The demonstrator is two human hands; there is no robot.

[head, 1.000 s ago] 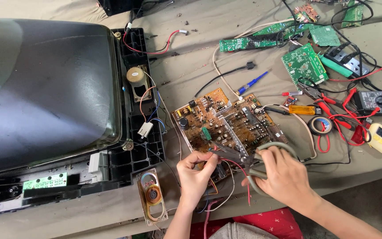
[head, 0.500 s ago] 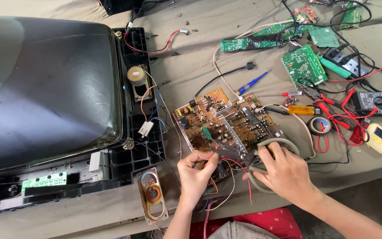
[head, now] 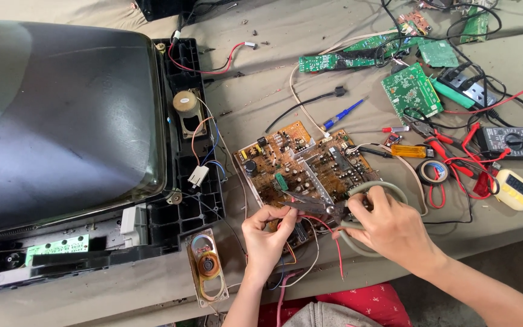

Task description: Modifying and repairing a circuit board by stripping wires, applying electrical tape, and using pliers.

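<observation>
A cloth-covered bench is filling the view, crowded with electronics parts, and a brown circuit board is lying near its front edge, just right of an old tube television resting face up in its opened black frame. The right hand is gripping grey-handled pliers, fingers wrapped tight around the handles, the tip pointing left at the near edge of the board. The left hand is pinching a thin wire between thumb and forefinger right at the pliers' tip (the exact wire is too fine to tell apart from its red and white neighbours). To do this well, the left hand should be keeping the wire taut and clear of the other leads, so the pliers are closing on that one strand only. Right of the board, green circuit boards, a multimeter with red leads and a roll of tape are lying loose; no tray or box is holding anything, though an oval speaker is sitting below the television frame.
</observation>
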